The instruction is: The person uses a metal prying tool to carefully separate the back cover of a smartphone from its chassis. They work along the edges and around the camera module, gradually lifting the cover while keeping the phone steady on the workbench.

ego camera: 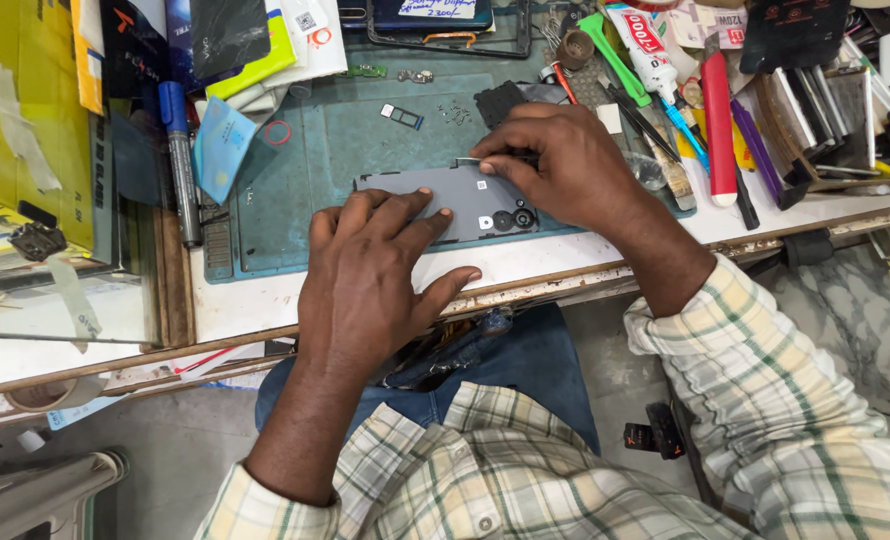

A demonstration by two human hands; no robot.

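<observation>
A: How are the hands placed?

B: The left hand [370, 275] is laid flat, fingers spread, on the near left part of a flat grey smartphone lying back side up [445, 200], with the thumb stretched out to the right over the white counter [525, 258] edge. The right hand [565, 165] is curled over the phone's far right edge; the fingertips are pressed together there, and whether something thin is pinched between them cannot be told.

A: Where is the phone found?

B: It is set lengthwise on a teal rubber work mat [315, 150], near the mat's front edge, with its round camera lenses turned towards the right hand.

A: What is seen on the mat beyond the hands?

B: A small metal card tray [402, 116] is seen behind the phone, with a scatter of tiny screws [455, 110] just to its right. A small red ring [278, 132] is seen at the left, beside a light blue paper packet [220, 145].

A: And further out?

B: A blue-capped marker pen [179, 160] is laid along the mat's left side. To the right, a red cylindrical tube [718, 130], a green-handled tool [613, 55] and a white glue tube with a blue nozzle [650, 60] are crowded together. Yellow cardboard boxes [25, 120] are stacked at the far left.
</observation>
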